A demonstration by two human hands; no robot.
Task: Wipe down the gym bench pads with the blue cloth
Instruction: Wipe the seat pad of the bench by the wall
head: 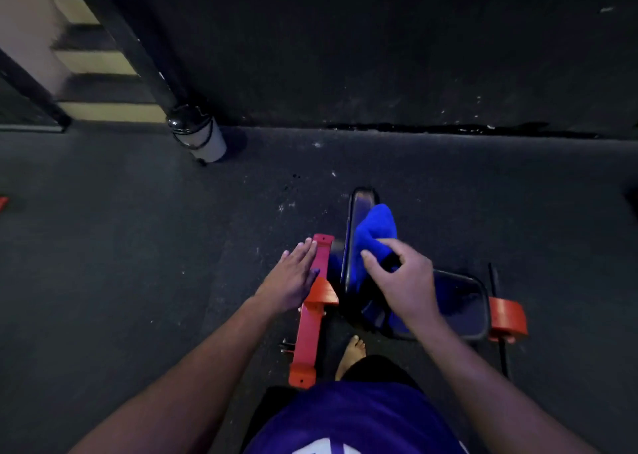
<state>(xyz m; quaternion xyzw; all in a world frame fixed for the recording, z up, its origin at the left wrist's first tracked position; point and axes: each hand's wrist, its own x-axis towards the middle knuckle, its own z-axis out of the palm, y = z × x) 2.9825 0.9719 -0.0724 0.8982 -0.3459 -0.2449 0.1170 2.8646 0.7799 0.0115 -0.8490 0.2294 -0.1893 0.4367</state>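
- Blue cloth (374, 236): bunched in your right hand (404, 288), fingers curled round it, pressed on the upright back pad (357, 218) at 12 o'clock for wiping.
- Seat pad (462, 301): at 3 o'clock, partly under cloth.
- Left hand (293, 277): fingers straight, holding nothing, beside the red frame bar (310, 315), likely steadying.
- Containers: a bottle (202, 136) at 10 o'clock; contents unseen.

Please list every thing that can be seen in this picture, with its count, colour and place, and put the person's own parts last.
back pad: 1, black, raised, centre
seat pad: 1, black, right of the back pad
cloth: 1, blue, against the back pad
frame: 1, red, beside and under the pads
bottle: 1, white with black lid, on the floor, upper left
floor: 1, dark
left hand: 1, flat, at the frame
right hand: 1, holds the cloth
foot: 1, bare, under the bench
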